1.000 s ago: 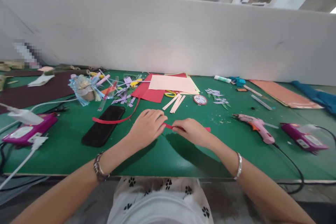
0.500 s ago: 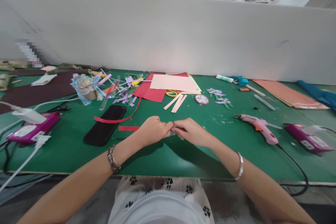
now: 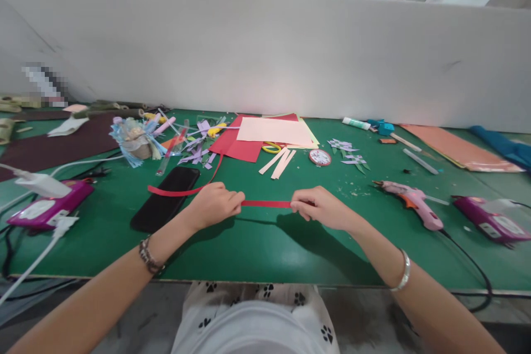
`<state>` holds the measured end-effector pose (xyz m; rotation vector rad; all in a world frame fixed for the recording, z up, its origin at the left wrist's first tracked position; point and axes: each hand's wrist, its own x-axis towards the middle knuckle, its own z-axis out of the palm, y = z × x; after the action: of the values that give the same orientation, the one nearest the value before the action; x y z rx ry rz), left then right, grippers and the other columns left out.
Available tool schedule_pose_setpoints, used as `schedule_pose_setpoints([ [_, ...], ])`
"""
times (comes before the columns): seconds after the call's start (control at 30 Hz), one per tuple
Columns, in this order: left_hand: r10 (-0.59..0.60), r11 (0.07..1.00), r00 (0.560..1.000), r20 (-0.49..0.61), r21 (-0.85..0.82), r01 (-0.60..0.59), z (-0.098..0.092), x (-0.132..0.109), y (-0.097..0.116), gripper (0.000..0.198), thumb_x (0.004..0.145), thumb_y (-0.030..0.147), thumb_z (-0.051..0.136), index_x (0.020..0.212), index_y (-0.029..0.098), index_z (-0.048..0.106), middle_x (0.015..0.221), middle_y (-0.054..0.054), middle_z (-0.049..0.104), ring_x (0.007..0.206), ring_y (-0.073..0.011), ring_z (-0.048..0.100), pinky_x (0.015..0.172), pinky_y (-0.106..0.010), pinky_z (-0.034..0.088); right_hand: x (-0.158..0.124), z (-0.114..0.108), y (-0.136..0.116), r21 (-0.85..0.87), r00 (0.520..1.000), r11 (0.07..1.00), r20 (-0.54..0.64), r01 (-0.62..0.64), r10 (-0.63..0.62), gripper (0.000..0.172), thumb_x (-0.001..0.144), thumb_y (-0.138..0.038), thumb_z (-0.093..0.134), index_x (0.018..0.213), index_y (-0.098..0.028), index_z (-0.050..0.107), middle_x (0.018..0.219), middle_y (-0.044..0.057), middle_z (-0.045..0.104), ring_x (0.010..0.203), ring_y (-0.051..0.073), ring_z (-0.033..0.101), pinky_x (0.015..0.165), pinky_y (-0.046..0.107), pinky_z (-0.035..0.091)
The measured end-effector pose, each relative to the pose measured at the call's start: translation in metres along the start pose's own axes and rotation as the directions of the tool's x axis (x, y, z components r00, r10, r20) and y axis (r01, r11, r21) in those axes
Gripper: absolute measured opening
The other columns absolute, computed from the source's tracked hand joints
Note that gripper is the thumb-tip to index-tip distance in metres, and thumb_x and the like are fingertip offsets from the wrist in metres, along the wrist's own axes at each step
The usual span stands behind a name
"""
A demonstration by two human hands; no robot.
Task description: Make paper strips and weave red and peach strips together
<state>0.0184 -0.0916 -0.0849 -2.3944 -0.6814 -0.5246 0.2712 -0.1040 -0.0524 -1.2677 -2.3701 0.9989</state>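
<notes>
A narrow red paper strip (image 3: 266, 204) is stretched level between my two hands, just above the green table (image 3: 257, 254). My left hand (image 3: 218, 204) pinches its left end, and my right hand (image 3: 317, 206) pinches the right end, with fingers curled. Another red strip (image 3: 176, 192), curved, lies across the black phone (image 3: 166, 199) just left of my left hand. Beyond my hands are several pale pink paper strips (image 3: 282, 163), yellow-handled scissors (image 3: 271, 147) partly under paper, and a pale pink sheet (image 3: 271, 130) on top of red paper (image 3: 236, 146).
A pink glue gun (image 3: 410, 202) lies at right beside a purple power strip (image 3: 489, 218); another power strip (image 3: 52, 204) stands at left with cables. Lilac woven paper pieces (image 3: 348, 152), a round tin (image 3: 319, 157) and a glue stick (image 3: 355, 123) lie farther back. A grey partition (image 3: 265, 50) rises behind.
My hands were together at the centre and have moved apart, left hand to the left and right hand to the right. The red strip now shows taut between them.
</notes>
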Motion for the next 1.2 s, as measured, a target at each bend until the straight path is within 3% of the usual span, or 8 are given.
schedule_pose_setpoints([
  [0.2,-0.047,0.997,0.999,0.026,0.069,0.045,-0.001,-0.019,-0.014,0.027,0.076,0.008,0.035,0.055,0.018,0.047,0.038,0.006,0.051,0.037,-0.0086,0.043,0.048,-0.021,0.032,-0.005,-0.007,0.000,-0.032,1.000,0.999,0.001,-0.023,0.023,0.022,0.080,-0.026,0.040,0.063,-0.015,0.050,0.046,-0.005,0.046,0.042,0.005,0.038,0.046,0.017,0.030],
  [0.37,-0.161,0.986,0.975,0.153,0.077,0.151,-0.004,-0.035,-0.035,0.029,0.077,0.012,0.034,0.054,0.018,0.050,0.042,0.002,0.054,0.040,-0.0106,0.048,0.049,-0.024,0.033,-0.007,-0.011,-0.001,-0.130,1.000,0.991,0.000,-0.013,0.013,0.023,0.081,-0.024,0.039,0.063,-0.016,0.051,0.046,-0.005,0.046,0.042,0.005,0.038,0.047,0.017,0.030],
  [0.5,-0.306,0.945,0.939,0.159,-0.074,0.320,-0.012,-0.019,-0.027,0.029,0.084,0.021,0.030,0.079,0.016,0.058,0.068,-0.003,0.065,0.062,-0.0144,0.058,0.059,-0.026,0.039,-0.004,-0.004,-0.006,-0.243,0.998,0.968,0.038,0.062,-0.054,0.023,0.082,-0.021,0.039,0.067,-0.016,0.055,0.052,-0.003,0.051,0.047,0.007,0.041,0.050,0.018,0.029],
  [0.6,-0.178,0.900,0.961,0.210,-0.361,0.246,-0.018,0.010,0.000,0.031,0.087,0.034,0.032,0.097,0.016,0.055,0.091,-0.006,0.064,0.083,-0.0160,0.058,0.068,-0.026,0.040,0.003,0.006,-0.015,-0.352,0.987,0.922,0.078,0.160,-0.141,0.022,0.084,-0.022,0.039,0.071,-0.017,0.057,0.062,0.000,0.057,0.054,0.008,0.045,0.052,0.020,0.027],
  [0.7,-0.062,0.830,0.949,0.309,-0.512,0.221,-0.019,0.031,0.023,0.028,0.088,0.032,0.032,0.084,0.017,0.056,0.077,-0.001,0.064,0.069,-0.0123,0.057,0.064,-0.024,0.039,0.008,0.012,-0.024,-0.432,0.979,0.879,0.096,0.204,-0.180,0.022,0.085,-0.022,0.039,0.073,-0.017,0.057,0.065,0.001,0.058,0.057,0.010,0.046,0.053,0.021,0.026],
  [0.87,0.009,0.900,0.936,0.353,-0.410,0.146,-0.013,0.026,0.028,0.033,0.090,0.024,0.029,0.066,0.016,0.050,0.051,0.002,0.055,0.048,-0.0111,0.049,0.050,-0.023,0.032,0.006,0.008,-0.027,-0.427,0.981,0.883,0.108,0.195,-0.164,0.023,0.085,-0.023,0.039,0.072,-0.018,0.057,0.058,-0.001,0.054,0.053,0.009,0.043,0.052,0.021,0.024],
  [1.03,0.008,0.941,0.966,0.258,-0.328,0.080,-0.010,0.022,0.029,0.028,0.090,0.020,0.028,0.074,0.016,0.051,0.055,0.001,0.058,0.048,-0.0113,0.050,0.051,-0.024,0.031,0.005,0.010,-0.025,-0.364,0.984,0.914,0.099,0.176,-0.150,0.022,0.084,-0.021,0.039,0.070,-0.018,0.056,0.053,-0.003,0.050,0.048,0.007,0.038,0.050,0.020,0.023],
  [1.2,-0.048,0.935,0.987,0.156,-0.340,0.100,-0.007,0.031,0.039,0.032,0.087,0.017,0.028,0.060,0.017,0.045,0.045,0.003,0.051,0.042,-0.0099,0.045,0.050,-0.024,0.030,0.010,0.016,-0.032,-0.451,0.993,0.885,0.046,0.115,-0.105,0.025,0.084,-0.025,0.042,0.063,-0.017,0.053,0.054,-0.002,0.050,0.048,0.007,0.036,0.048,0.022,0.019],
])
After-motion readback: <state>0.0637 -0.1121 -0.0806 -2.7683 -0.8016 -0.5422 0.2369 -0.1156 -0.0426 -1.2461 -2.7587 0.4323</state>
